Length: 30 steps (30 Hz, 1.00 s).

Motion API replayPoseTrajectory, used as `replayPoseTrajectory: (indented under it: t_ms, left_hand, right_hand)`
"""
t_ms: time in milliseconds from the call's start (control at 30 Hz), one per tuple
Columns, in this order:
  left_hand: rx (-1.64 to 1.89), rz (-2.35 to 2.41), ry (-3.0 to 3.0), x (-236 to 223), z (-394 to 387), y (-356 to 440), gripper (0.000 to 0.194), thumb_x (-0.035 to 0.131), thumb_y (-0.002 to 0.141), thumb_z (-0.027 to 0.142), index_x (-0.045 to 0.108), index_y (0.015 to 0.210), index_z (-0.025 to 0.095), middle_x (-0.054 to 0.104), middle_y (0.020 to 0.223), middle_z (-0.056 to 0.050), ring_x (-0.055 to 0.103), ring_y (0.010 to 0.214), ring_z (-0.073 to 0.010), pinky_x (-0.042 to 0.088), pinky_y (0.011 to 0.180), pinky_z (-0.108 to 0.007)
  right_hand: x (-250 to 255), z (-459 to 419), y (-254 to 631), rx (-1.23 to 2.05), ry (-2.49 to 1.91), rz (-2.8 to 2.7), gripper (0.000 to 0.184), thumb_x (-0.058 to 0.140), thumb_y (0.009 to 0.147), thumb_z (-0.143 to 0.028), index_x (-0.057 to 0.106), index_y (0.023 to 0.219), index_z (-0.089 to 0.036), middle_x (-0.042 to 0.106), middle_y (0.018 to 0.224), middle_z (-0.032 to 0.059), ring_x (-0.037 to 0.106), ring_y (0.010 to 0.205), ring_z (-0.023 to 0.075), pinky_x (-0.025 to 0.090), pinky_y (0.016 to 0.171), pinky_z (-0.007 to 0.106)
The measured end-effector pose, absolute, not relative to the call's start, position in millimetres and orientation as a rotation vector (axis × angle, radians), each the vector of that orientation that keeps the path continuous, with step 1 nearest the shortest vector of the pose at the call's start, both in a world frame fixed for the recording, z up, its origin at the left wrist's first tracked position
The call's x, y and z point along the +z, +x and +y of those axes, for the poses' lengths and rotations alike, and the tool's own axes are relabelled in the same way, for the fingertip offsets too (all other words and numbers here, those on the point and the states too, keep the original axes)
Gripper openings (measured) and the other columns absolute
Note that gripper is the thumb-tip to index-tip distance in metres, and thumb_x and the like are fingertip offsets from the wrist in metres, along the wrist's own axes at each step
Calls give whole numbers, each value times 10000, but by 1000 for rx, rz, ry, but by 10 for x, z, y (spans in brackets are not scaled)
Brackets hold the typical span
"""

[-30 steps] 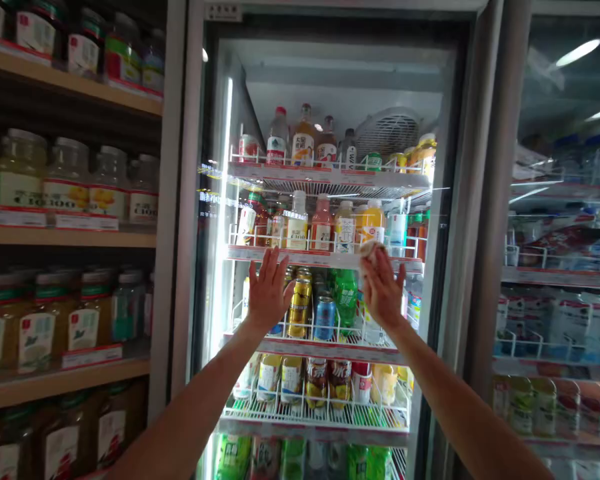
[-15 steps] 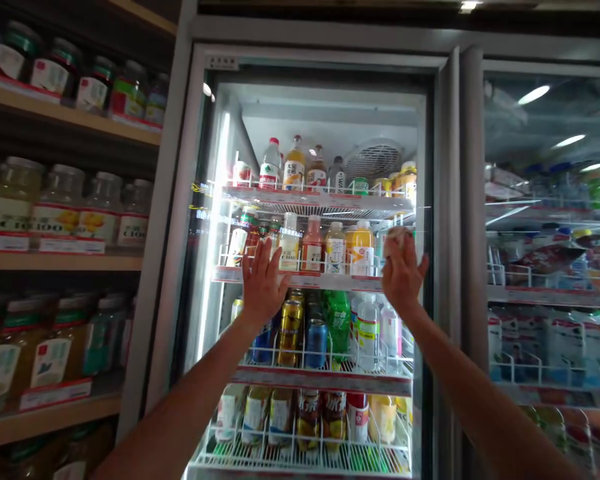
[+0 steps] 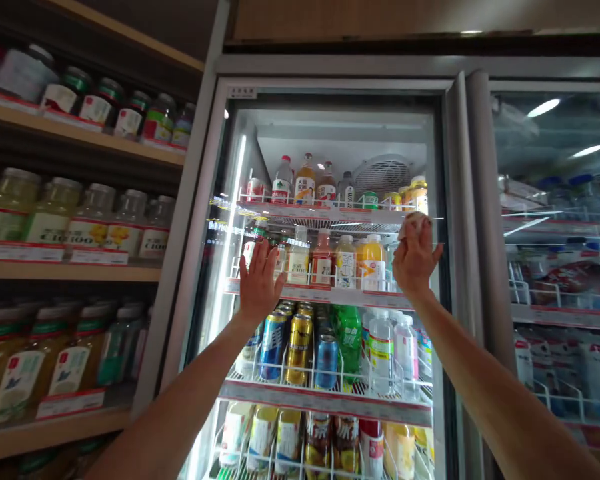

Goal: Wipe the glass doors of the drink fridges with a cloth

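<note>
My left hand (image 3: 259,283) lies flat toward the glass door (image 3: 330,115) of a lit drinks fridge, fingers spread, nothing in it. Over the right part of the same door, my right hand (image 3: 416,263) presses a crumpled whitish cloth (image 3: 413,225) to the glass under its fingers, level with the top shelf's front edge. Behind the pane stand a red-capped water bottle (image 3: 282,181), an orange juice bottle (image 3: 373,261), a gold can (image 3: 299,348), a blue can (image 3: 326,360) and a green bottle (image 3: 349,337) on wire racks.
On the left, wooden shelves (image 3: 70,268) hold rows of jars and bottles with price labels. A grey vertical door frame (image 3: 464,200) runs along the right of the pane. Beyond it is a second glass door (image 3: 555,150) with packaged goods and light reflections.
Shelves and fridge sit lower and further right in the view. My right hand has slid the cloth a little up the glass. My left hand stays spread, slightly higher against the shelves.
</note>
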<state>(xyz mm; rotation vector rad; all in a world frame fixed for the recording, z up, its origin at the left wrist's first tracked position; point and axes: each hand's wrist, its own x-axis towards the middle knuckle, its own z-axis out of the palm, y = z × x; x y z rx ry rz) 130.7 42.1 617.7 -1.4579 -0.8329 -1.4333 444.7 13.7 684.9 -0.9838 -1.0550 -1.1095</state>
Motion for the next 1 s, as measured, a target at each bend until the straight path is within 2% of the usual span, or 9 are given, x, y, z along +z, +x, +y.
replayPoseTrajectory:
  t_ms: [133,267,333,567,633,833,1000]
  left_hand:
    - [-1457,-885,-1423,6157,422,1095,552,397,886,362,306,1395,168,290,1472,-138,207,1386,-256,105,1129,-499]
    - [-1442,-920,-1425,6156,401,988,550,382,894,374,303,1399,171,275,1477,-140,202,1387,-260,105,1127,-506]
    - [-1425,-932,-1412,6152,382,870,547,384,894,380,312,1395,174,280,1476,-137,207,1386,-261,113,1126,-507]
    - [-1358,-1035,-1299,6075,270,238,543,391,891,371,317,1388,165,274,1477,-150,224,1381,-270,147,1109,-529]
    - [-1332,-1081,-1290,6031,235,143,537,390,891,363,321,1384,159,267,1481,-147,223,1382,-266,149,1109,-526]
    - [-1378,-1151,-1260,5908,106,-136,540,384,889,382,334,1376,154,278,1477,-154,233,1377,-278,167,1105,-516]
    - [-1387,-1154,-1199,5825,-29,-473,546,354,898,416,324,1380,162,298,1469,-151,240,1375,-270,159,1111,-506]
  right_hand:
    - [7067,230,4084,-1099,-938,-1124,500,394,833,-188,414,1331,-226,281,1482,124,269,1358,283,229,1030,602]
    - [6805,267,3329,-1350,-767,-1591,479,421,846,-208,419,1320,-275,318,1474,54,246,1371,216,198,1094,507]
    - [6745,277,3148,-1402,-721,-1676,490,434,842,-201,411,1326,-279,325,1470,45,243,1371,212,181,1105,494]
    - [7359,395,3063,-1083,-765,-1262,512,362,858,-214,368,1369,-245,283,1479,97,235,1365,303,148,1052,624]
    - [7335,405,2817,-1094,-771,-1376,501,368,856,-208,388,1355,-242,278,1484,93,217,1374,292,152,1060,614]
    - [6758,359,2059,-1312,-601,-1974,491,425,842,-172,413,1324,-262,312,1480,44,214,1382,227,154,1108,536]
    - [7197,383,1930,-1188,-776,-1666,505,396,851,-172,368,1353,-222,271,1491,93,184,1388,264,115,1085,601]
